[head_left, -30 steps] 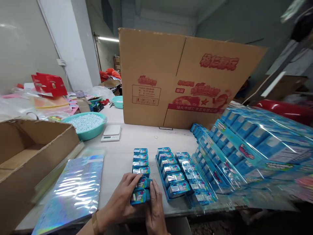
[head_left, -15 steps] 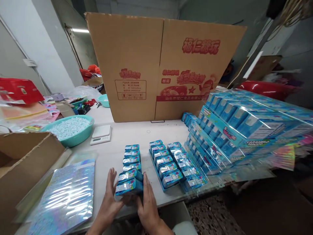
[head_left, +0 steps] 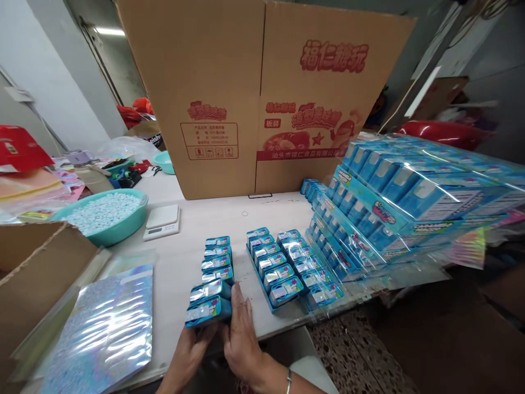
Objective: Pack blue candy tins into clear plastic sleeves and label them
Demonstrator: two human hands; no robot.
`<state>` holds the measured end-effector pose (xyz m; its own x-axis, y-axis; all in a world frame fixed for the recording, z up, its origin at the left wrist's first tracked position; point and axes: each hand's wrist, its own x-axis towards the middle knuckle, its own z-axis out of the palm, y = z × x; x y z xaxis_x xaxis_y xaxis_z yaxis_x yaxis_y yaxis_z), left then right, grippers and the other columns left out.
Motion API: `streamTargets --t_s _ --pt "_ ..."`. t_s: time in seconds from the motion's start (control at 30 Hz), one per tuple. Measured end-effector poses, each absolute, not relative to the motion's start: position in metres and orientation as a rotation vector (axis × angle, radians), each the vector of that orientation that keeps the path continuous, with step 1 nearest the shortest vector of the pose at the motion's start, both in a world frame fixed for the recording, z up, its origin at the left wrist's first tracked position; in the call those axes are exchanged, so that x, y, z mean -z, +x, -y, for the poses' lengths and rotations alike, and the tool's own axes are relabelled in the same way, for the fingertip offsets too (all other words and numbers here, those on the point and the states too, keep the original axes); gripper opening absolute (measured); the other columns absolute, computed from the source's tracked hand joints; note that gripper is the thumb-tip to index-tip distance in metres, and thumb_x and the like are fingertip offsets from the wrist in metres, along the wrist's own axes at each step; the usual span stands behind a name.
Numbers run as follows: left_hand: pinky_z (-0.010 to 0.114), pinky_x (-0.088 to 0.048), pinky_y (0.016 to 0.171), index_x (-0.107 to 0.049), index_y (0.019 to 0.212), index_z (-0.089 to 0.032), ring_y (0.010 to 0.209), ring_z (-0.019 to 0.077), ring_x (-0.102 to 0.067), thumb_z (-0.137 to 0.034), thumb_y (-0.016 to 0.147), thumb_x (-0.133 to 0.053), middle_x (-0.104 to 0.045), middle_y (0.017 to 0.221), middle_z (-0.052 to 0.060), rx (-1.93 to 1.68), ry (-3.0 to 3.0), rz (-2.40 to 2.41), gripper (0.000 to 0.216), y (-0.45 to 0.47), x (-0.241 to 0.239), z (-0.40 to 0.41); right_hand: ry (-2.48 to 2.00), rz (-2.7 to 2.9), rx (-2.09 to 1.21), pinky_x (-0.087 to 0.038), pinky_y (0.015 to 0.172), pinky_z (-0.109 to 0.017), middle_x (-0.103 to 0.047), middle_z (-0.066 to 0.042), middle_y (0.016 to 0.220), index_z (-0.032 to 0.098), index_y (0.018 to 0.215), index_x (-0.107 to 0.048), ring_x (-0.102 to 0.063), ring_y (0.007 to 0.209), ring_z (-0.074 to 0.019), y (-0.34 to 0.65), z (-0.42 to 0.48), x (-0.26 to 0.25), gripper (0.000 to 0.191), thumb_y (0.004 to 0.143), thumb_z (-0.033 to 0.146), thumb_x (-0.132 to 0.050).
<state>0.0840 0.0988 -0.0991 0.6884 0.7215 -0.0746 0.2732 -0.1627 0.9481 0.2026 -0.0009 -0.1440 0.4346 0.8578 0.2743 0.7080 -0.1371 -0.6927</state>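
A row of several small blue candy boxes (head_left: 216, 257) lies on the pale table (head_left: 192, 230), running away from me. The two nearest boxes (head_left: 207, 309) sit between my hands at the table's front edge. My left hand (head_left: 189, 350) cups them from below, fingers curled under. My right hand (head_left: 240, 336) presses its fingers against their right side. To the right lies a blue tray (head_left: 273, 268) filled with more of the same boxes, under clear film.
A big cardboard carton (head_left: 262, 98) stands behind. Wrapped blue trays are stacked (head_left: 394, 202) at right. A holographic sheet (head_left: 102, 328) and open brown box (head_left: 36, 262) lie left. A teal bowl of white pellets (head_left: 102, 216) and a small scale (head_left: 163, 221) sit beyond.
The view has swung left and down. My left hand slid from the top of the two near boxes to under them, and the boxes now overhang the front edge.
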Motion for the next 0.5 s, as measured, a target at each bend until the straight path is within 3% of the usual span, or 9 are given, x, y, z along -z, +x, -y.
streamTargets --t_s 0.17,0.27,0.37,0.43,0.5 --pt "0.049 -0.042 0.114 -0.070 0.119 -0.016 0.127 0.0356 -0.058 -0.064 0.084 -0.061 -0.066 0.131 0.015 -0.499 1.697 -0.848 0.060 0.084 0.108 -0.099 -1.919 1.391 -0.287 -0.023 0.118 -0.068 -0.009 -0.015 0.166 0.023 0.157 0.023 -0.010 0.154 -0.0312 0.210 0.004 0.137 0.090 0.096 0.018 -0.043" --pt "0.052 -0.036 0.118 -0.063 0.132 -0.015 0.129 0.0365 -0.056 -0.063 0.087 -0.059 -0.061 0.138 0.017 -0.438 1.762 -0.848 0.067 0.084 0.110 -0.102 -2.006 1.402 -0.352 -0.015 0.120 -0.067 0.001 -0.016 0.166 0.017 0.162 0.002 0.002 0.154 -0.0348 0.227 0.014 0.128 0.092 0.089 0.019 -0.055" --pt "0.052 -0.028 0.122 -0.032 0.157 -0.020 0.143 0.0358 -0.041 -0.063 0.086 -0.062 -0.037 0.159 0.016 -0.411 1.787 -0.814 0.088 0.081 0.109 -0.105 -1.963 1.305 -0.588 -0.012 0.123 -0.061 0.009 -0.015 0.165 0.015 0.162 -0.017 0.005 0.154 -0.0342 0.243 0.025 0.111 0.087 0.087 0.022 -0.061" --pt "0.051 -0.025 0.124 -0.007 0.162 -0.028 0.153 0.0340 -0.022 -0.073 0.081 -0.061 -0.015 0.168 0.012 -0.527 1.704 -0.787 0.108 0.080 0.108 -0.108 -1.756 1.169 -0.762 -0.016 0.124 -0.053 0.004 -0.013 0.166 0.016 0.163 -0.009 0.000 0.155 -0.0275 0.247 0.027 0.098 0.083 0.095 0.034 -0.055" --pt "0.049 -0.021 0.125 0.008 0.161 -0.032 0.156 0.0301 -0.009 -0.082 0.083 -0.047 -0.001 0.170 0.007 -0.731 1.581 -0.772 0.108 0.086 0.104 -0.109 -1.543 1.042 -0.779 -0.017 0.125 -0.047 -0.001 -0.010 0.168 0.018 0.162 0.003 -0.003 0.155 -0.0218 0.244 0.020 0.087 0.084 0.100 0.045 -0.047"
